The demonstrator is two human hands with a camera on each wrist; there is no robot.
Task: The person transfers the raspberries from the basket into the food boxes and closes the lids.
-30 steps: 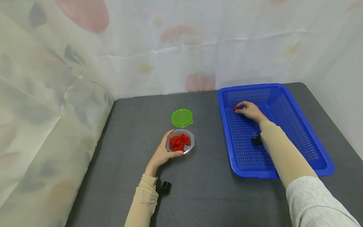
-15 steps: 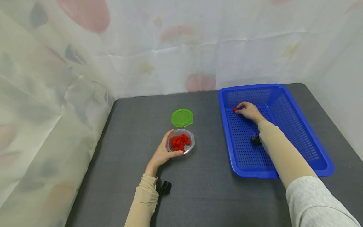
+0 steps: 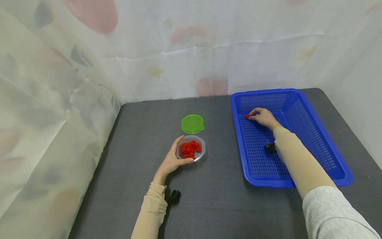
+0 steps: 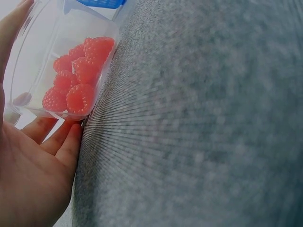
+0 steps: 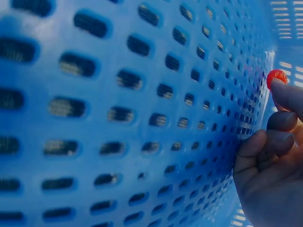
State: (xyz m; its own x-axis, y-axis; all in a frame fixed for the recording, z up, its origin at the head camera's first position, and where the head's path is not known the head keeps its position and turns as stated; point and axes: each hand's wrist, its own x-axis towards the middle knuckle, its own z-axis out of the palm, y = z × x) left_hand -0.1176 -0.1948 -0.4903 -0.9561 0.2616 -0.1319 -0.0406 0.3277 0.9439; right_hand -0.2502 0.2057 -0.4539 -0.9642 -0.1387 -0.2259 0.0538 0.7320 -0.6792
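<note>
My left hand (image 3: 172, 162) grips a clear plastic container (image 3: 202, 153) from its left side, thumb at the front and fingers round the back. Several raspberries (image 4: 80, 97) lie inside it, seen through the wall in the left wrist view. My right hand (image 3: 264, 118) reaches into a blue plastic basket (image 3: 242, 156) and pinches one red raspberry (image 3: 247, 116) near the basket's left wall. The right wrist view shows that raspberry (image 5: 276, 78) at the fingertips, low over the perforated floor, with the other fingers curled beneath.
A green lid (image 3: 192, 123) lies on the grey table (image 3: 143, 132) just behind the container. The basket stands to the right, its raised rim around the right hand. Patterned sheets (image 3: 179, 66) hang behind and to the left.
My right hand and the pinched raspberry have shifted very slightly toward me inside the basket. My left hand keeps its grip on the container.
</note>
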